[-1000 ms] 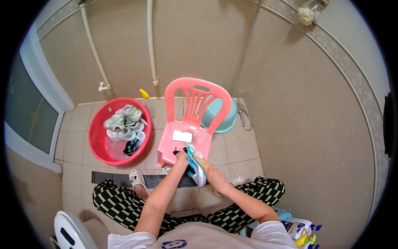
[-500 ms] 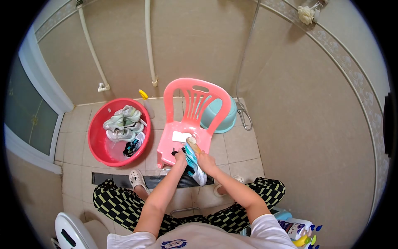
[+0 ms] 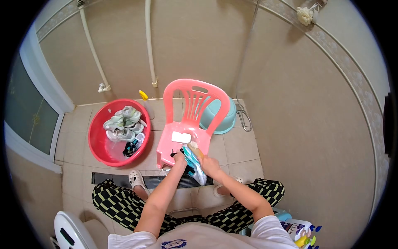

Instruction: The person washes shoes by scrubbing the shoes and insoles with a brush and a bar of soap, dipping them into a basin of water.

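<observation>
My left hand point(image 3: 180, 159) is closed around a white, black and teal sneaker point(image 3: 196, 168) over the front edge of the pink plastic chair point(image 3: 166, 143). My right hand point(image 3: 210, 167) grips a scrub brush point(image 3: 198, 152) with a tan, wood-coloured handle, and its pale bristle end lies against the side of the shoe. My fingers hide part of the handle. Just beyond the brush, a white block that looks like soap point(image 3: 181, 137) rests on the chair seat.
To the left, a red basin point(image 3: 96, 143) holds several wet shoes point(image 3: 124, 122) and some water. A spray bottle point(image 3: 145, 99) with a yellow head stands behind it. An upturned teal tub point(image 3: 222, 120) sits behind the chair. A floor drain point(image 3: 112, 179) runs in front of my feet.
The brush and my right hand have shifted slightly to the right and down along the sneaker. My left hand keeps its hold with little movement.
</observation>
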`<action>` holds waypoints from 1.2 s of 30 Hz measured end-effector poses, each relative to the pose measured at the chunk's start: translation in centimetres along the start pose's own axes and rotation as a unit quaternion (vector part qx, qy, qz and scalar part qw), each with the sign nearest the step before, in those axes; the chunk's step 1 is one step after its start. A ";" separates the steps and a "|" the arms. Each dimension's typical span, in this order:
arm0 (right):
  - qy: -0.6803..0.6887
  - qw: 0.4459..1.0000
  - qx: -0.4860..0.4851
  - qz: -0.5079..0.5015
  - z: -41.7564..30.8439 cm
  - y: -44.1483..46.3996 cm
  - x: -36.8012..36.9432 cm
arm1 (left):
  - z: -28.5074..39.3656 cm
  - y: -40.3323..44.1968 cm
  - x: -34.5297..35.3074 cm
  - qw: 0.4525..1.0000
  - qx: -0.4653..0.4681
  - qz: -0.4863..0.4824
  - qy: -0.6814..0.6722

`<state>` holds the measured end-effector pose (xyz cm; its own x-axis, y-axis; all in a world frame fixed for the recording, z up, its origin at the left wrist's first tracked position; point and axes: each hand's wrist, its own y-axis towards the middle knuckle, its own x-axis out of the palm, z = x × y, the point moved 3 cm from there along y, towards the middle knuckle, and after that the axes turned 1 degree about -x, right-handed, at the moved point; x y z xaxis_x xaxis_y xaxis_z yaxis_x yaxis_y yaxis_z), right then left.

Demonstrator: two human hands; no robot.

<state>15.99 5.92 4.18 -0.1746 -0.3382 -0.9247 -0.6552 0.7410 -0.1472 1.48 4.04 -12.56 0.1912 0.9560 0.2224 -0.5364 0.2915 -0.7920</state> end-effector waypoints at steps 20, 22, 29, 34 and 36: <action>-0.083 0.993 -0.061 0.064 1.1 -7.4 -1.3 | -0.6 1.1 0.2 0.999 -0.021 -0.028 -0.040; -0.073 0.994 -0.062 0.058 0.7 -6.5 -1.0 | -0.3 0.5 0.3 0.998 -0.020 -0.039 -0.053; -0.036 0.996 -0.035 0.074 0.4 -2.2 1.4 | 0.4 -1.2 0.0 0.999 -0.002 -0.032 -0.008; -0.027 0.997 -0.028 0.067 -0.2 0.4 1.8 | -0.7 0.6 0.1 0.998 -0.002 -0.050 -0.024; -0.015 0.996 -0.041 0.080 -0.5 1.4 2.2 | -0.9 1.5 0.0 0.999 0.003 -0.039 0.014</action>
<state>14.37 5.92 2.15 -0.2608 -0.2011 -0.9442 -0.6780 0.7344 0.0309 1.39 4.47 -14.27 0.2555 0.9293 0.2667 -0.5235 0.3649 -0.7700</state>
